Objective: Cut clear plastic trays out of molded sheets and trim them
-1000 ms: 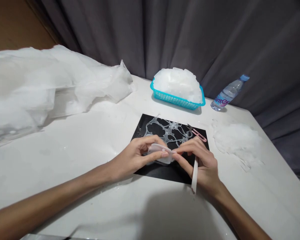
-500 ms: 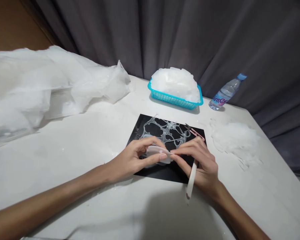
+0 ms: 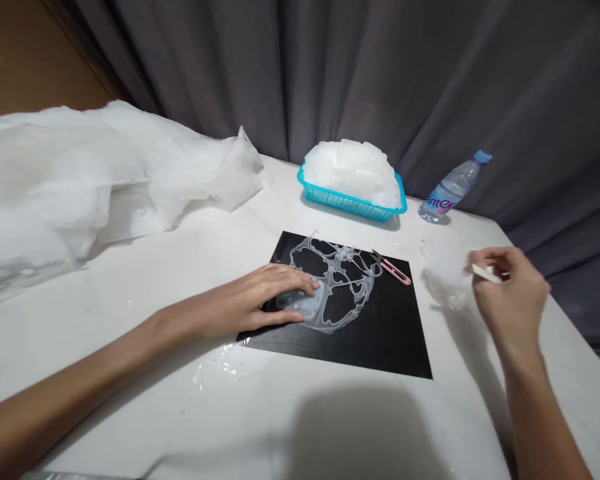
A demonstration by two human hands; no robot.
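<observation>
My left hand [image 3: 270,297] lies spread over a translucent piece [image 3: 307,300] on the black mat [image 3: 390,340], its fingertips touching it. Beside and under that piece is a round translucent web of thin strands [image 3: 336,270] with large holes. Off the mat to the right, my right hand [image 3: 510,287] is raised with its fingers curled round a white pen-like tool [image 3: 487,273]. Below and left of that hand lies a pile of thin clear scraps [image 3: 443,273]. Small pink-handled scissors [image 3: 395,270] rest at the mat's upper right corner.
A blue basket [image 3: 350,203] heaped with white translucent pieces [image 3: 353,170] stands at the back. Right of it is a water bottle [image 3: 453,190]. Large clear plastic bags [image 3: 80,180] cover the left back of the white table [image 3: 220,413]. A grey curtain hangs behind.
My right hand has left the middle and moved right over the scraps with the tool. My left hand has lowered the small piece onto the mat and spread over it.
</observation>
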